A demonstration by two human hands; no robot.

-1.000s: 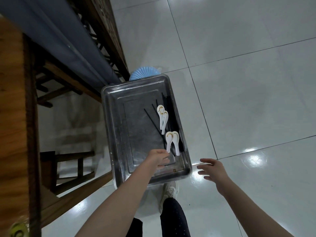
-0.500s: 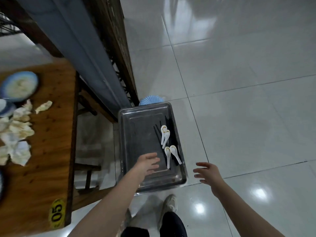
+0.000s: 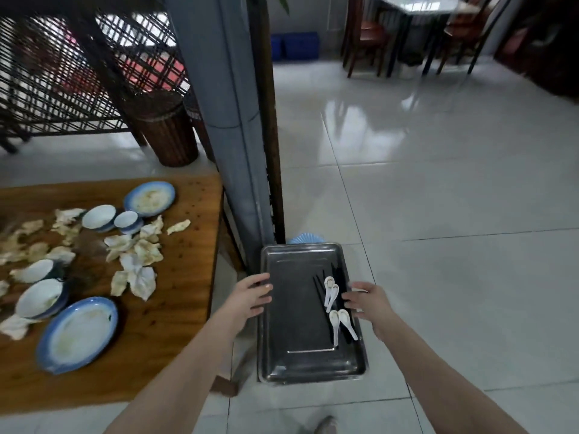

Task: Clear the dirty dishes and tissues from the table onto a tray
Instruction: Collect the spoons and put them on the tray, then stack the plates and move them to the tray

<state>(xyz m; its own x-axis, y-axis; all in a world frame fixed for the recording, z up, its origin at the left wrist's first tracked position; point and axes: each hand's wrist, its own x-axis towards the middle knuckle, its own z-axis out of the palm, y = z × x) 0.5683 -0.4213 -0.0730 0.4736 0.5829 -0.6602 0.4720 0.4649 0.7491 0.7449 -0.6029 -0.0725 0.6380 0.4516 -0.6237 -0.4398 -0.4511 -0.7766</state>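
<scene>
**Step in hand (judged):** taking hold of the tray (image 3: 291,324) at both long rims, probably to bring it closer to the table (image 3: 181,308).

**Load status**
- On the tray: four white spoons (image 3: 332,294) and black chopsticks (image 3: 319,285), along the right side of the tray floor.
- Not yet cleared: plates (image 3: 78,335), bowls (image 3: 40,299) and tissues (image 3: 138,264), all on the table to the left.

**Tray location:** low, right of the table and apart from it, near the grey pillar (image 3: 232,120). Resting on a blue object (image 3: 302,238) visible only at the far rim; not identifiable.

**Grip**
- Left hand (image 3: 249,296): at the left rim, far half. Fingers loosely spread, tips on or just over the rim, not wrapped under it. Holding nothing.
- Right hand (image 3: 366,303): at the right rim, opposite the left hand. Fingers spread and relaxed, tips at the rim, just beside the spoons. Contact not confirmable. Holding nothing.

**Next move (judged)**
1. Curl the fingers under both rims, thumbs on top.
2. Lift level, both sides at equal height.
3. Expect the loose spoons and chopsticks to slide on the smooth metal at any tilt.
4. Set down within reach of the dishes.
5. Load plates and bowls first, tissues last.
</scene>
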